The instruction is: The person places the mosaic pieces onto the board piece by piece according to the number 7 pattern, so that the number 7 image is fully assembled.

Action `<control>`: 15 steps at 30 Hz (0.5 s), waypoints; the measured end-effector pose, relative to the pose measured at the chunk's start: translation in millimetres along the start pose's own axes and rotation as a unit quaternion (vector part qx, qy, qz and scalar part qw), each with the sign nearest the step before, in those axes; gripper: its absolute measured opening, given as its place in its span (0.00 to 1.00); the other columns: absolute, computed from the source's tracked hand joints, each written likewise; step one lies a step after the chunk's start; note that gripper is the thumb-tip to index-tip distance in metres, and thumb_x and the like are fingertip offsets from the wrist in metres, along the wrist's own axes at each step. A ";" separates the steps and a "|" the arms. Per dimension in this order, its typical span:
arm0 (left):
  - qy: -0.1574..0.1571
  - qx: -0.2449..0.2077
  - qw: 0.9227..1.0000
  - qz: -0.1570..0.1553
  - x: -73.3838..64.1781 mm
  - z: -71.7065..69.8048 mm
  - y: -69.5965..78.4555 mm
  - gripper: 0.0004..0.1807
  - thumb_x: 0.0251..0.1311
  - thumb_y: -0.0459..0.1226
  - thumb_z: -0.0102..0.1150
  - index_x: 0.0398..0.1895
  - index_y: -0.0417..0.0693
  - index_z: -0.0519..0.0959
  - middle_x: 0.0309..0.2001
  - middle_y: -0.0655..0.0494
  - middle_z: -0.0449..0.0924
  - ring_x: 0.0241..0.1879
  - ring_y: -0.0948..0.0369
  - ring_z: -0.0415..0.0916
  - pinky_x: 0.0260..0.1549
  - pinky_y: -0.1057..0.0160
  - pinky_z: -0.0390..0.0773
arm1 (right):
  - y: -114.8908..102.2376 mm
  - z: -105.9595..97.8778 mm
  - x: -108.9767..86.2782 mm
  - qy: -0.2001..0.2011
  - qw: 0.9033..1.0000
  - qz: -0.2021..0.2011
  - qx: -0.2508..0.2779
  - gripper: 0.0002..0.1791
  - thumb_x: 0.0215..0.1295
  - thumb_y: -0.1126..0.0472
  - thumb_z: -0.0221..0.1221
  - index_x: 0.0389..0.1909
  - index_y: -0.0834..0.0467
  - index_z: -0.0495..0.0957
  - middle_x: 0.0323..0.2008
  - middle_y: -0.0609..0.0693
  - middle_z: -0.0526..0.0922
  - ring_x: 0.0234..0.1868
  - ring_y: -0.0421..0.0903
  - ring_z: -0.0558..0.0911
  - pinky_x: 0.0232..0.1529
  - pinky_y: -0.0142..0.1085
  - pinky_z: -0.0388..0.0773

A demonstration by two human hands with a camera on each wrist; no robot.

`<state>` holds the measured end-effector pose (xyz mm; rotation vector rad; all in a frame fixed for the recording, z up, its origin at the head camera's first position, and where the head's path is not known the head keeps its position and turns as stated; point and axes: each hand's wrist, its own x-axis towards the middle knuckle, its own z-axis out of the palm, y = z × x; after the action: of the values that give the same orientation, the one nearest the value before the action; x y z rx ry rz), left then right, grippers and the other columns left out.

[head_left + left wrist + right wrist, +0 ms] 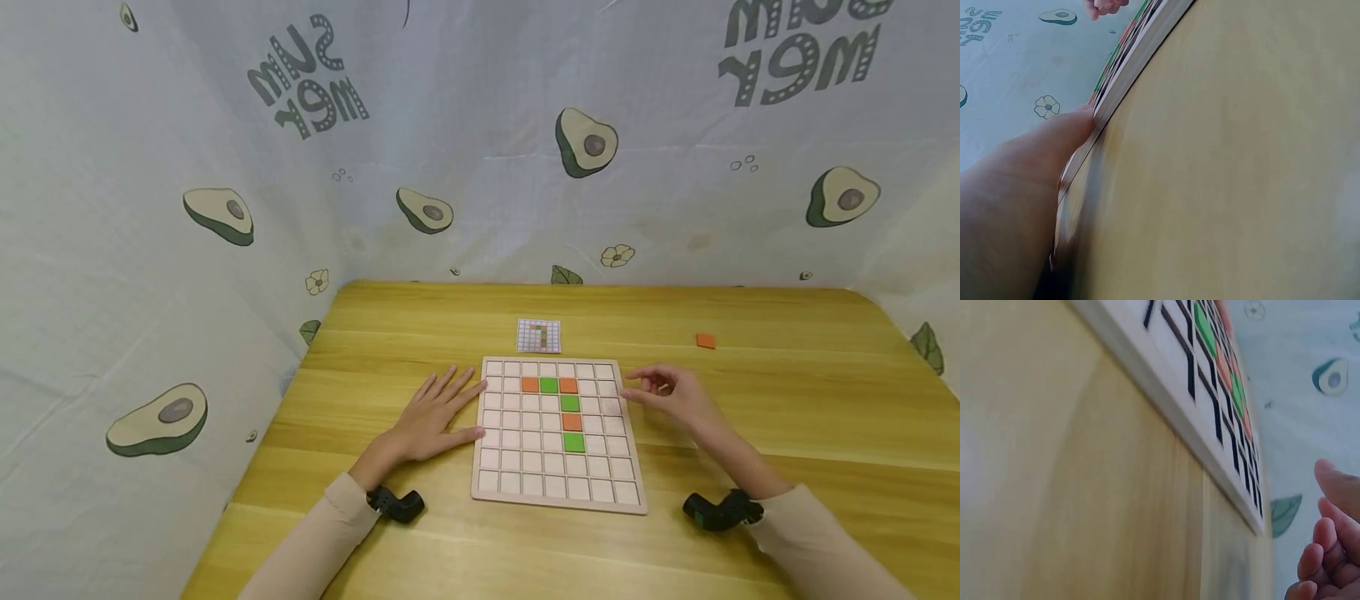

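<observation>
A pale wooden grid board [517,463] lies on the table before me. In its second row sit an orange, a green and an orange square tile [568,386]; below the last, a green, an orange and a green tile [573,442] continue down the column. My left hand [431,421] rests spread on the table, its thumb [1072,130] and index fingertip at the board's left edge. By the upper right edge is my right hand [671,393], fingers loosely curled, thumb [1338,487] apart from them, nothing held. A loose orange tile [706,341] lies farther back on the right.
Just behind the board lies a small printed card [538,336] with a coloured grid pattern. The wooden table [420,325] meets a white curtain [480,150] with avocado prints at its back and left. Black devices [401,505] are strapped to both wrists.
</observation>
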<state>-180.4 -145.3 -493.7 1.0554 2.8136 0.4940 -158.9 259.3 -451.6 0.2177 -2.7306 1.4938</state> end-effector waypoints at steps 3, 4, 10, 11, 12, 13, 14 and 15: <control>0.002 0.005 1.000 0.002 0.2 1.3 -1.0 0.42 0.70 0.65 0.41 0.81 0.63 0.46 0.81 0.54 0.39 0.78 0.50 0.32 0.73 0.44 0.34 | 10.0 -12.3 3.2 0.021 1.000 0.003 -0.004 0.18 0.64 0.61 0.68 0.48 0.72 0.81 0.29 0.50 0.75 0.28 0.40 0.71 0.23 0.30 0.68; 0.002 0.006 1.000 0.003 0.4 1.9 -1.4 0.42 0.70 0.65 0.41 0.81 0.62 0.46 0.81 0.54 0.39 0.78 0.50 0.32 0.73 0.44 0.34 | 13.9 -16.4 4.3 0.027 1.000 0.003 -0.006 0.19 0.64 0.61 0.68 0.48 0.72 0.81 0.29 0.50 0.76 0.28 0.40 0.71 0.23 0.29 0.68; 0.004 0.003 1.000 0.004 0.8 2.7 -1.9 0.42 0.70 0.65 0.40 0.81 0.63 0.46 0.81 0.53 0.39 0.78 0.50 0.32 0.73 0.45 0.33 | 37.0 -40.2 14.1 0.088 0.996 0.012 -0.007 0.24 0.66 0.58 0.67 0.52 0.74 0.79 0.28 0.43 0.77 0.28 0.37 0.72 0.22 0.27 0.68; 0.004 0.002 1.000 0.003 0.8 2.5 -1.8 0.42 0.70 0.65 0.40 0.81 0.63 0.46 0.81 0.53 0.39 0.78 0.50 0.32 0.73 0.45 0.33 | 40.4 -43.7 15.8 0.099 0.995 0.013 -0.002 0.24 0.65 0.58 0.67 0.52 0.75 0.79 0.27 0.41 0.77 0.28 0.36 0.72 0.22 0.26 0.68; 0.004 0.002 1.000 0.002 0.6 2.5 -1.8 0.42 0.70 0.65 0.40 0.81 0.63 0.46 0.81 0.53 0.39 0.78 0.50 0.32 0.73 0.45 0.33 | 43.9 -47.1 17.2 0.107 0.994 0.013 0.001 0.25 0.65 0.58 0.67 0.52 0.75 0.79 0.27 0.39 0.76 0.28 0.36 0.72 0.22 0.26 0.68; 0.002 0.001 1.000 0.001 0.5 2.4 -1.7 0.42 0.70 0.65 0.40 0.81 0.63 0.46 0.81 0.53 0.39 0.78 0.50 0.32 0.73 0.45 0.32 | 47.2 -50.2 18.5 0.115 0.993 0.013 0.007 0.25 0.65 0.58 0.67 0.52 0.75 0.78 0.27 0.38 0.76 0.28 0.35 0.72 0.22 0.25 0.69; 0.001 0.001 1.000 0.000 0.4 2.2 -1.7 0.42 0.70 0.65 0.40 0.81 0.63 0.46 0.81 0.53 0.39 0.78 0.50 0.32 0.73 0.45 0.32 | 50.2 -53.1 19.7 0.121 0.992 0.012 0.013 0.25 0.65 0.59 0.68 0.51 0.76 0.78 0.27 0.37 0.77 0.28 0.35 0.72 0.22 0.25 0.69; 0.000 0.001 1.000 -0.001 0.2 1.9 -1.5 0.42 0.70 0.65 0.40 0.81 0.63 0.46 0.81 0.54 0.39 0.78 0.50 0.32 0.73 0.45 0.32 | 52.7 -55.8 20.6 0.125 0.992 0.012 0.020 0.24 0.64 0.59 0.68 0.52 0.76 0.78 0.26 0.37 0.77 0.28 0.35 0.73 0.23 0.24 0.70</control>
<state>-181.1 -145.7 -496.1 1.0543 2.8162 0.4904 -188.9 331.9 -463.6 -0.0026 -2.5178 1.4700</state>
